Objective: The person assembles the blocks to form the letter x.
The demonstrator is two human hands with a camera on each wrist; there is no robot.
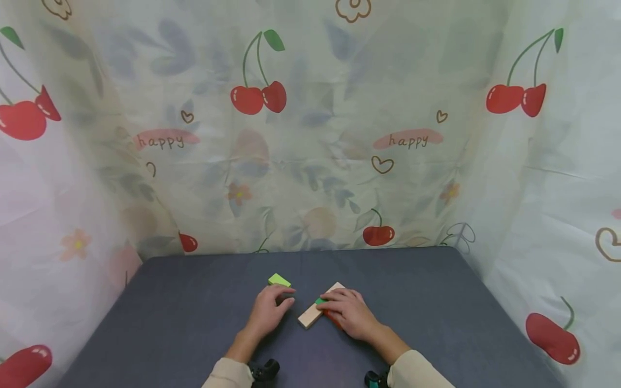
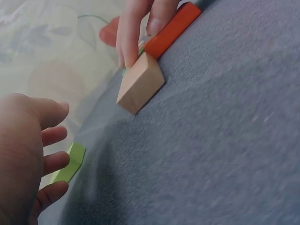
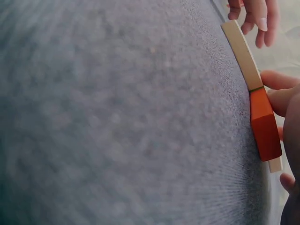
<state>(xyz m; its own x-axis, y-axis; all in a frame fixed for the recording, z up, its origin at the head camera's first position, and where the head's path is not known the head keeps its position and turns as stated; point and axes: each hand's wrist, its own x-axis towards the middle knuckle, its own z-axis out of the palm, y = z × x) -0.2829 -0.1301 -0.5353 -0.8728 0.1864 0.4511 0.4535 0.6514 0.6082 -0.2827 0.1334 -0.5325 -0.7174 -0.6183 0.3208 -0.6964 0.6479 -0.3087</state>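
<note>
Your right hand (image 1: 350,312) lies over the long wooden block (image 1: 310,317), fingers curled onto the orange block (image 2: 172,29) and a small dark-green piece (image 1: 321,301) stacked against it; the wooden block lies slantwise on the desk (image 1: 436,302), its near end bare. Your left hand (image 1: 269,311) rests just left of the wooden block with fingers loosely bent and nothing in them, and the light-green block (image 1: 279,279) lies just beyond its fingertips, a little way left of the wooden block's far end. The risk I see is the orange block sliding off the wooden one: it sits along an edge, so any sideways push from your fingers could tip it onto the desk. The wooden block itself may pivot, since only one end is pinned. Your left knuckles could also nudge its near end
</note>
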